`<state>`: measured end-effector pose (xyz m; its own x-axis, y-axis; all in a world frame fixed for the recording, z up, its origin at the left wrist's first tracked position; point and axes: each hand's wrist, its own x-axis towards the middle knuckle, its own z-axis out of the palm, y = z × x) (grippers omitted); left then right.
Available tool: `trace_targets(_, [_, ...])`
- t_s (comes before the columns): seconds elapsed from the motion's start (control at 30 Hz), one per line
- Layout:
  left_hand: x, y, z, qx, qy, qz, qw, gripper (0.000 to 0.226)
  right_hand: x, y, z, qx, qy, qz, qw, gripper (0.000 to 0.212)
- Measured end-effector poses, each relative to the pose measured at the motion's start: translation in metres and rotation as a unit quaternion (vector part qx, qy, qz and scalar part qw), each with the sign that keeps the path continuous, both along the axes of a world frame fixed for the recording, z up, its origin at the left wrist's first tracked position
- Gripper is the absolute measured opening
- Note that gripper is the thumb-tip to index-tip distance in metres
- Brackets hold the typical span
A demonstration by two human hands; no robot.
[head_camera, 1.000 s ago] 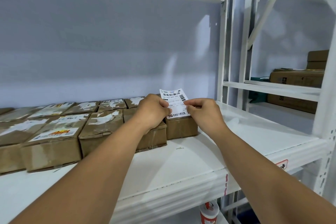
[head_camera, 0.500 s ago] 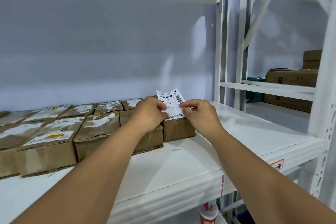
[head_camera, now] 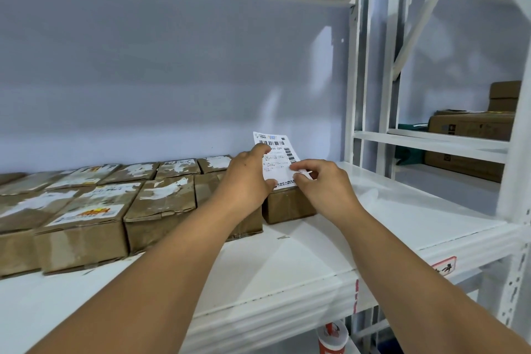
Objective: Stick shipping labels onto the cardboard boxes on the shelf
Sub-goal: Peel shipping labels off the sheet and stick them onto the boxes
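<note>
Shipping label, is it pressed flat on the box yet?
No: the shipping label tilts up off the box, top edge raised, held by left hand and right hand.

The left forearm [head_camera: 161,267] and the right forearm [head_camera: 402,261], both bare, reach forward and up, converging on the label [head_camera: 277,158]. The left grip [head_camera: 247,178] holds the label's left edge with its back to the camera, its forefinger stretched up the label's face and its thumb at the lower left corner. The right grip [head_camera: 324,187] pinches the label's lower right edge between thumb and curled forefinger, and its other fingers are loosely curled.
</note>
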<state>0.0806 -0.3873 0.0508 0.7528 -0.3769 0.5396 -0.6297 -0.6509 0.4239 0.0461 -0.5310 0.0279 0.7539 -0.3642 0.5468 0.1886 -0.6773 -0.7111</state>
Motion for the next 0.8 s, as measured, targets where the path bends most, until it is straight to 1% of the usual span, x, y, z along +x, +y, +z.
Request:
trace_targets(0.07, [0.000, 0.000, -0.001, 0.007, -0.011, -0.001, 1.000, 0.063, -0.001, 0.000, 0.000, 0.011, 0.018, 0.007, 1.000, 0.024])
trace_targets(0.2, [-0.003, 0.002, 0.000, -0.002, 0.004, 0.000, 1.000, 0.064, -0.004, 0.001, 0.000, 0.025, 0.039, 0.013, 0.999, 0.025])
trace_targets(0.27, [-0.003, 0.002, -0.001, 0.014, -0.008, -0.002, 1.000, 0.055, -0.005, 0.001, 0.001, 0.028, 0.039, 0.014, 0.999, 0.025])
trace_targets(0.37, [-0.001, -0.001, -0.002, 0.047, -0.027, 0.020, 0.998, 0.035, -0.004, 0.001, 0.000, 0.037, 0.045, 0.016, 0.998, 0.022])
trace_targets(0.47, [-0.001, -0.001, -0.003, 0.051, -0.032, 0.047, 0.997, 0.028, -0.004, 0.001, 0.000, 0.045, 0.041, 0.016, 0.998, 0.021])
trace_targets(0.6, [-0.004, -0.003, -0.005, 0.075, -0.083, 0.061, 0.992, 0.029, -0.004, 0.000, 0.000, 0.051, 0.019, 0.004, 0.998, 0.022])
trace_targets(0.7, [-0.007, -0.003, -0.004, 0.088, -0.126, 0.054, 0.987, 0.029, -0.005, -0.002, -0.001, 0.060, 0.009, -0.012, 0.998, 0.029])
trace_targets(0.8, [-0.012, -0.003, -0.005, 0.137, -0.163, 0.040, 0.976, 0.029, -0.004, -0.006, 0.000, 0.087, 0.002, -0.040, 0.995, 0.033])
